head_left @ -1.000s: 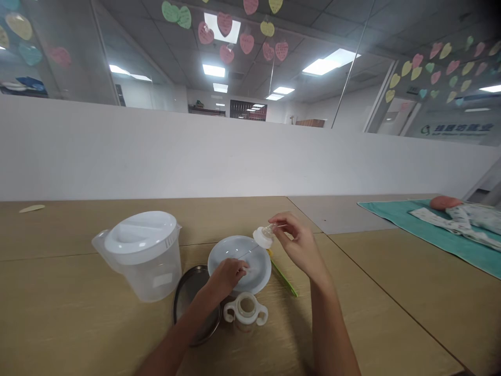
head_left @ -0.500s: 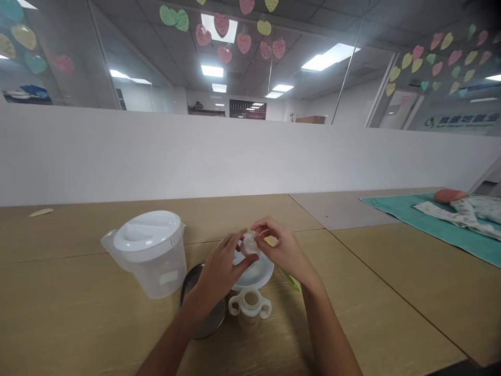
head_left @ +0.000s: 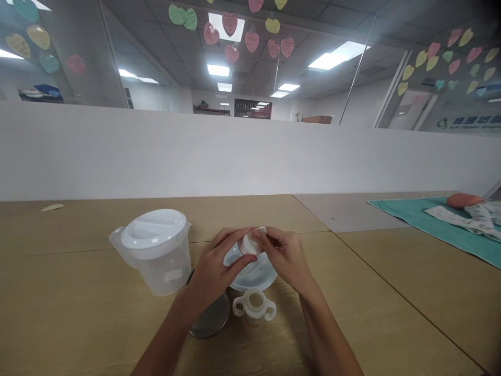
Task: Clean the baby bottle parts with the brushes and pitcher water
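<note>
Between both hands is a small round bottle top (head_left: 249, 244), whitish and partly see-through; fingers cover much of it. My left hand (head_left: 219, 259) grips its left side with thumb and fingers. On its upper right, the thumb and fingers of my right hand (head_left: 285, 257) press together. Beneath the hands lies a pale bowl (head_left: 256, 275), with some clear liquid or shine inside that I cannot make out well. Just in front of it stands a two-handled baby bottle (head_left: 255, 305), its mouth uncovered. A round dark metal tray (head_left: 213, 318) lies partly behind my left wrist.
A clear plastic pitcher (head_left: 162, 266) with a white lid stands to the left. At the far right, a teal cloth (head_left: 407, 216) carries patterned fabric (head_left: 457, 219) and an orange item (head_left: 465, 200). A white partition wall (head_left: 235, 156) rises behind the wooden table (head_left: 371, 303).
My right fingers have closed in from above onto the bottle top, where they were more spread before. The whole view has shifted slightly, so things appear a little further right.
</note>
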{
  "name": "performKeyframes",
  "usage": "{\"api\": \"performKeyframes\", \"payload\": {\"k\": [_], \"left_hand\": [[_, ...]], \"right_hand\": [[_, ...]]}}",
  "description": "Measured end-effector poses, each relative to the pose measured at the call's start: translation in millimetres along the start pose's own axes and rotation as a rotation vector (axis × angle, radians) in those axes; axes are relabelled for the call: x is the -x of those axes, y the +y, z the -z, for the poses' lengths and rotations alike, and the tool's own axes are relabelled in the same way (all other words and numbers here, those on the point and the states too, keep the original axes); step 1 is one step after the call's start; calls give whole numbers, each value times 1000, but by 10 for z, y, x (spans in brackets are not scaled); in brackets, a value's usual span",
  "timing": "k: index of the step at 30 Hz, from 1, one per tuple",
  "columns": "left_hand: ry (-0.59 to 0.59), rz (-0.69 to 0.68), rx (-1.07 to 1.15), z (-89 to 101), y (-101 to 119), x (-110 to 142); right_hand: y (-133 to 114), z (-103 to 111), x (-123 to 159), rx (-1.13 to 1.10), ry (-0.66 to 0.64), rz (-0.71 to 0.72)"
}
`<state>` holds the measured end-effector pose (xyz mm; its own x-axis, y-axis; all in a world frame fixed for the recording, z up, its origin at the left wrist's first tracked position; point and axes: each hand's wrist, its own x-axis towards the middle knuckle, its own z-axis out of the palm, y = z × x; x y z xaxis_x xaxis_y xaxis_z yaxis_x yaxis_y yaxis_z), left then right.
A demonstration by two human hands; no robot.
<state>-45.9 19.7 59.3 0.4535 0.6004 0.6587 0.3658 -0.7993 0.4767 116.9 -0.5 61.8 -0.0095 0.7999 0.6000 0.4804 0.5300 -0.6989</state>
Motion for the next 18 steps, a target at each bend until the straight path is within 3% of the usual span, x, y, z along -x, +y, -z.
{"api": "performKeyframes", "payload": {"k": [6, 11, 14, 16, 18], "left_hand": [[77, -162, 23, -27, -78, 27], [14, -118, 44, -58, -97, 21], [-127, -6, -25, -130, -191, 3], [-268, 95, -129, -209, -302, 9], [-417, 194, -253, -300, -423, 36]], "right_hand": [[34, 23, -7, -245, 47, -83], [192, 77, -98, -460, 138, -261], [437, 111, -184, -249, 63, -249], [653, 119, -238, 100, 25, -221], [874, 103, -275, 472, -69, -287]]}}
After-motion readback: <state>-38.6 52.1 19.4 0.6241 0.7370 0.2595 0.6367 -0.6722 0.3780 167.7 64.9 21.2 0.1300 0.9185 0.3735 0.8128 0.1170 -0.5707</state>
